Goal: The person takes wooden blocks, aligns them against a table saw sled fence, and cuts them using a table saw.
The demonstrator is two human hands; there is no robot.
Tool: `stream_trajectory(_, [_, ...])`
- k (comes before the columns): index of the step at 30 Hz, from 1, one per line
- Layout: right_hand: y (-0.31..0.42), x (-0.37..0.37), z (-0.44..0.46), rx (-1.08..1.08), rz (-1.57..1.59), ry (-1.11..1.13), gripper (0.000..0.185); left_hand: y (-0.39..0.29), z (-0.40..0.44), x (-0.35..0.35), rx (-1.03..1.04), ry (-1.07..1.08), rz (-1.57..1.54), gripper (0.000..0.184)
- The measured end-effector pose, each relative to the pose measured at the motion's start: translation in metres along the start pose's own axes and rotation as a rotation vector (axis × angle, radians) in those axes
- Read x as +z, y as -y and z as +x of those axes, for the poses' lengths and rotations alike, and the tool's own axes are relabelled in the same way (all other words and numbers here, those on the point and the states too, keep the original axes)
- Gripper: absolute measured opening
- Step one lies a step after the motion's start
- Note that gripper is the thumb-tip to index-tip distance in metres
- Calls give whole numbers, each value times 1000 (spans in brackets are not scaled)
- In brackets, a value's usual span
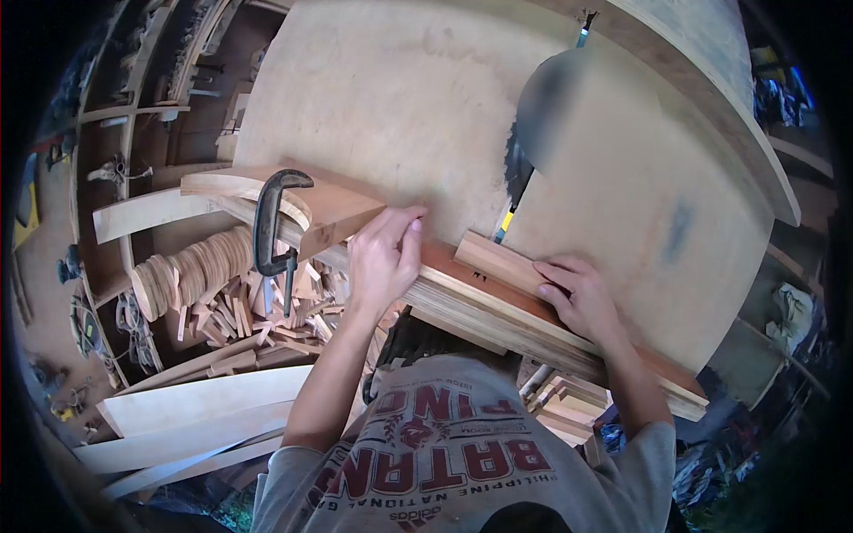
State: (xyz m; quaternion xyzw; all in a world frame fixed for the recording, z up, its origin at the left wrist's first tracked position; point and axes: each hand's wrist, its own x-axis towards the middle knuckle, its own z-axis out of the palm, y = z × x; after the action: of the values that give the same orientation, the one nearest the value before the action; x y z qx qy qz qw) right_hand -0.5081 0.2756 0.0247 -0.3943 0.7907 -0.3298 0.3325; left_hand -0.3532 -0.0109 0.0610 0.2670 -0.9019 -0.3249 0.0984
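My right hand (579, 295) grips the right end of a short strip of wood (499, 258), thumb at the near side and fingers over the top. The strip lies at the near edge of the plywood saw table (373, 98), its left part close to the toothed saw blade (514, 169). My left hand (384, 256) rests at the table edge, fingers loosely stretched forward, holding nothing that I can see. Beside it is the corner of a wooden block (346, 213), held down by a black C-clamp (268, 222).
A blurred round shape (551, 107) covers part of the blade. A curved wooden board (702, 80) stands at the far right. Below on the left lie a row of round wooden discs (191, 271), a heap of offcuts (235, 315) and long boards (204, 400). Shelves (133, 107) line the left.
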Motion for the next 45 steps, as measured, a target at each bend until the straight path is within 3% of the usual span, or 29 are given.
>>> stream_trajectory(45, [-7, 9, 4, -20, -28, -3, 34, -1, 3, 0, -16, -20, 4, 20])
